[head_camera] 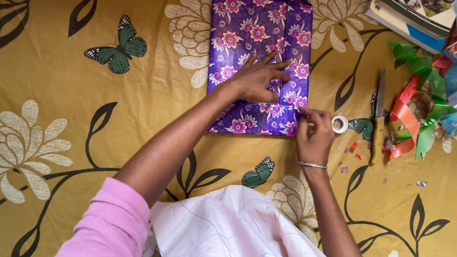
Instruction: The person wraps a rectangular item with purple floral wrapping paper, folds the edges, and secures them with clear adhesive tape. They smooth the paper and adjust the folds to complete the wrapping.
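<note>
A flat parcel wrapped in purple paper with pink flowers lies on a mustard cloth printed with leaves and butterflies. My left hand presses flat on the parcel's lower middle, fingers spread over the paper seam. My right hand, with a thin silver bangle on the wrist, sits at the parcel's lower right corner and holds a small roll of clear tape, fingertips pinching at the tape's end by the paper's edge.
A knife with a wooden handle lies right of the tape. Green, orange and red ribbons are heaped at the right edge, with small scraps below them. Books are stacked at the top right corner.
</note>
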